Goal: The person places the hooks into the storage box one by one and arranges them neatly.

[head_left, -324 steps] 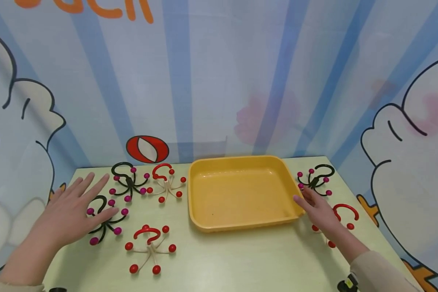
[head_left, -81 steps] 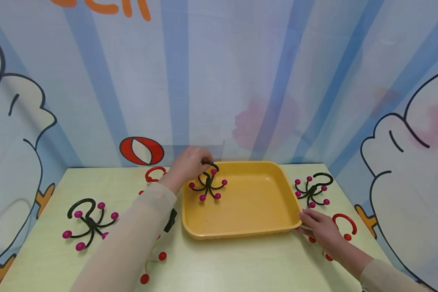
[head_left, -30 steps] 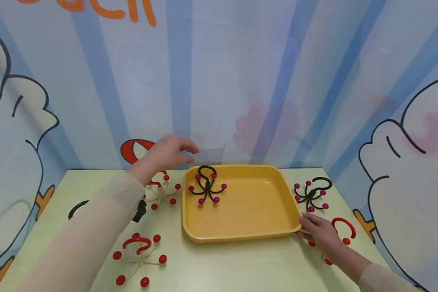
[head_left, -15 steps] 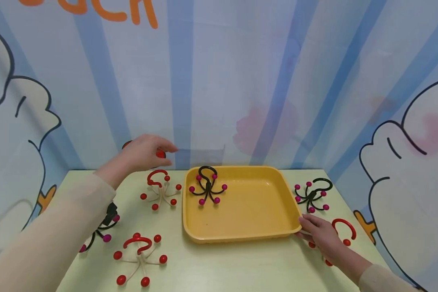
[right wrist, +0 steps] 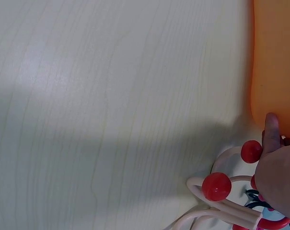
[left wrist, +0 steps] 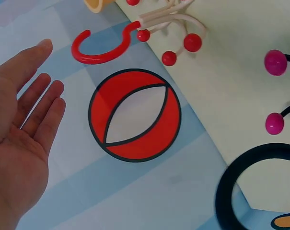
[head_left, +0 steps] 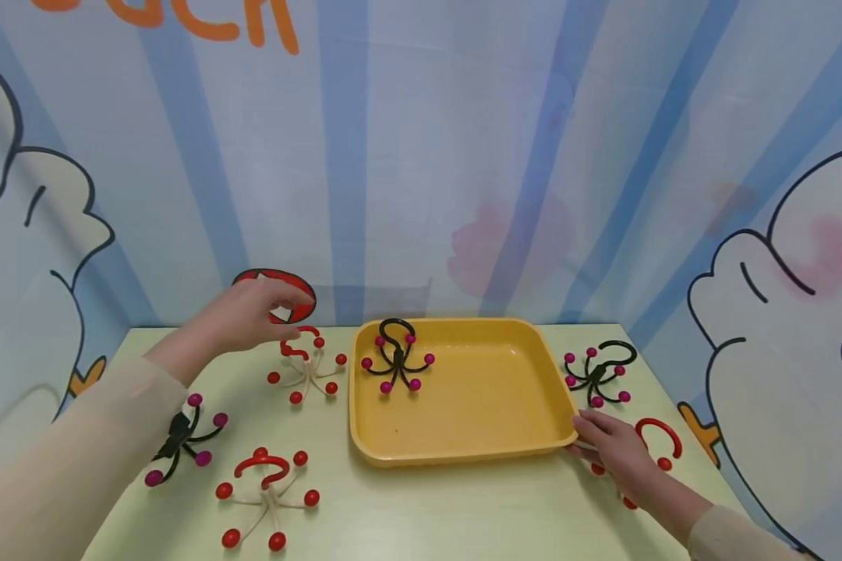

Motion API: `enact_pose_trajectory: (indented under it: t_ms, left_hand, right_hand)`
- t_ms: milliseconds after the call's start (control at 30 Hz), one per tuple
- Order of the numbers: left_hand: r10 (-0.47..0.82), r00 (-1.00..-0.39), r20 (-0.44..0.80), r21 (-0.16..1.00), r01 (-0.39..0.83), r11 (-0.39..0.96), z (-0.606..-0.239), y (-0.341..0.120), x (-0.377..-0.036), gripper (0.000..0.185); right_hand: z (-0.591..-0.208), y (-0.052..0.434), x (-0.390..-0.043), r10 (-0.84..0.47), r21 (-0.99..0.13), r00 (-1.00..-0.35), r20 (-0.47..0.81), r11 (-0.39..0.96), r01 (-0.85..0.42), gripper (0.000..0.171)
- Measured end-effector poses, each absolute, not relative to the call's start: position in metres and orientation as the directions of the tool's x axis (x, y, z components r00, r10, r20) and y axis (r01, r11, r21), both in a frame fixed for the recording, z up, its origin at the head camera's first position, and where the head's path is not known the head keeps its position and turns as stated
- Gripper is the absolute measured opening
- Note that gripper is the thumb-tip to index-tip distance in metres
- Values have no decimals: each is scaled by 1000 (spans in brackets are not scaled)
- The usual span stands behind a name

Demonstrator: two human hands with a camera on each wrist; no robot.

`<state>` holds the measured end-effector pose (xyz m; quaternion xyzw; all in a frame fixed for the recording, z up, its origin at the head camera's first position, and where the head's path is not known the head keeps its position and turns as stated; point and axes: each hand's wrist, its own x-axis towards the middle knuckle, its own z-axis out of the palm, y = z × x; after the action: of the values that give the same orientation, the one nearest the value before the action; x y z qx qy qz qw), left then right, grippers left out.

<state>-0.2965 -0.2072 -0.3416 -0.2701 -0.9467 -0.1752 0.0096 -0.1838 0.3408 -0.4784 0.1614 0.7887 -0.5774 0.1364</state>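
Both grips holding nothing: left hand [head_left: 242, 315] is hovering w/ fingers relaxed and loose, palm bare in the wrist view, just above the red hook [head_left: 305, 362] at centre-left of the head frame, not touching it. Right hand [head_left: 613, 452] is lying w/ fingers straight at lower right, fingertips touching the tray [head_left: 463, 456] at its near-right corner; it's covering part of another red hook [head_left: 659, 444] on the worktop [head_left: 421, 506]. Tray is sitting mid-frame w/ one black hook [head_left: 396, 362] inside, at its upper-left corner. Other hooks are lying on the worktop: black one [head_left: 599, 370] just right of the tray, black one [head_left: 182, 440] at lower left, red one [head_left: 267, 491] beside it. Left wrist view is showing the red hook's curve [left wrist: 104, 48] near the fingertips [left wrist: 41, 48], apart from them.
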Motion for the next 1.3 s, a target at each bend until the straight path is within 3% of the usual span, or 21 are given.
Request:
enact_pose_trajectory:
  t_ms: [400, 1300]
  left_hand:
    - [496, -864, 88, 329, 495, 804, -363, -215, -295, 42]
    - [462, -870, 169, 335, 492, 804, -381, -213, -302, 17]
  right_hand:
    - [-477, 339, -183, 111, -867, -907, -406, 266, 421, 60]
    - [-477, 338, -179, 122, -868, -911, -395, 276, 413, 62]
